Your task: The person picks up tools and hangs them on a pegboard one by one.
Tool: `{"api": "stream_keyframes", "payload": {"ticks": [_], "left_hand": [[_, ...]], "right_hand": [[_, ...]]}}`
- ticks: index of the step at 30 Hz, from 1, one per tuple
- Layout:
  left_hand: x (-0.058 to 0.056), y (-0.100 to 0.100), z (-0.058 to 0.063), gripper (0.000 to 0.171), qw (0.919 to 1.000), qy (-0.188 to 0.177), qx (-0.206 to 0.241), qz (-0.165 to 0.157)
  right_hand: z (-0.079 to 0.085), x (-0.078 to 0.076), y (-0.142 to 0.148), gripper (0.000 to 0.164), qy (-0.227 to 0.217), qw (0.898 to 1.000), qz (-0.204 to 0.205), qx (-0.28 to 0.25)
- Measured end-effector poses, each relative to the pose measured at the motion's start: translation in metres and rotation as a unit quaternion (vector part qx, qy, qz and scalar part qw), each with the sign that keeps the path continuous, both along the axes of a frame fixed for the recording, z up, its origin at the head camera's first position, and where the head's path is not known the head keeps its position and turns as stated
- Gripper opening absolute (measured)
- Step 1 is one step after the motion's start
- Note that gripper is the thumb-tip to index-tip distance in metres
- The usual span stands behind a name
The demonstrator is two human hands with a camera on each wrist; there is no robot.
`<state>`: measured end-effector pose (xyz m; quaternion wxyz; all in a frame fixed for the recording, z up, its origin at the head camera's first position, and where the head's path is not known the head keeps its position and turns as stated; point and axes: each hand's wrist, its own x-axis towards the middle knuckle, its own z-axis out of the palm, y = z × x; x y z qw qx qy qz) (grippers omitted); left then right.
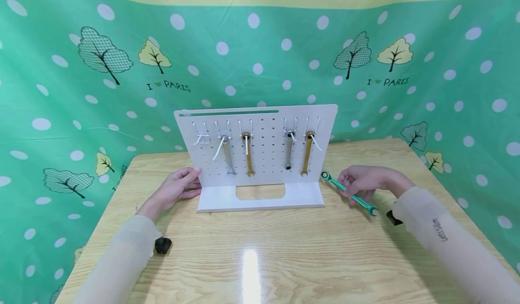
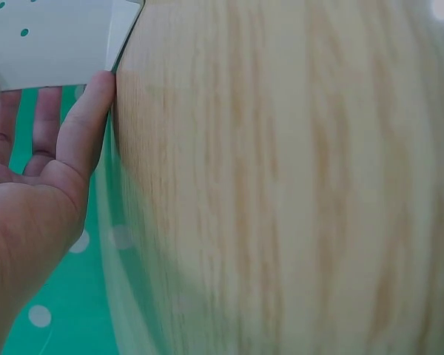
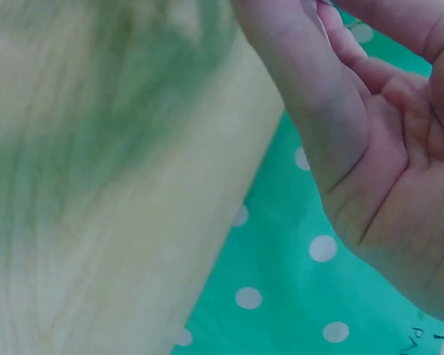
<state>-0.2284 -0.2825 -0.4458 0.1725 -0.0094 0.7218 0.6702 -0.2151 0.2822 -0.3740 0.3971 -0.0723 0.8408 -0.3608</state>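
Observation:
A white pegboard stand stands upright on the table. My left hand holds its left edge, thumb at the front; in the left wrist view the other fingers of the left hand reach behind the board. To the right of the stand, my right hand grips a green combination wrench around its middle, low over the table. The wrench's ring end points toward the board and its open jaw toward the front right. The right wrist view shows the right hand, but not the wrench clearly.
On white hooks hang a silver wrench, a gold wrench, a second silver wrench and a second gold wrench. A bare hook sits at far left. Behind the wooden table hangs a dotted green curtain.

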Motion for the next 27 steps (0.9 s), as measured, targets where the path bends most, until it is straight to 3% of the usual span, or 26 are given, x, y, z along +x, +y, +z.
{"api": "stream_keyframes", "payload": {"ticks": [7,12,19,27], "left_hand": [[0.0,0.001,0.0,0.036,1.0,0.002,-0.001,0.003],[0.0,0.001,0.0,0.036,1.0,0.002,-0.001,-0.001],[0.0,0.001,-0.001,0.037,1.0,0.003,0.0,0.001],[0.0,0.0,-0.002,0.036,1.0,0.006,0.002,0.003]], "right_hand": [[0.011,0.006,-0.009,0.024,-0.003,0.997,0.07,-0.036],[0.015,0.008,-0.032,0.024,0.011,0.991,0.113,-0.067],[0.018,0.009,-0.068,0.033,0.03,0.988,0.128,-0.085],[0.008,0.004,-0.109,0.031,0.075,0.981,0.128,-0.129]]}}
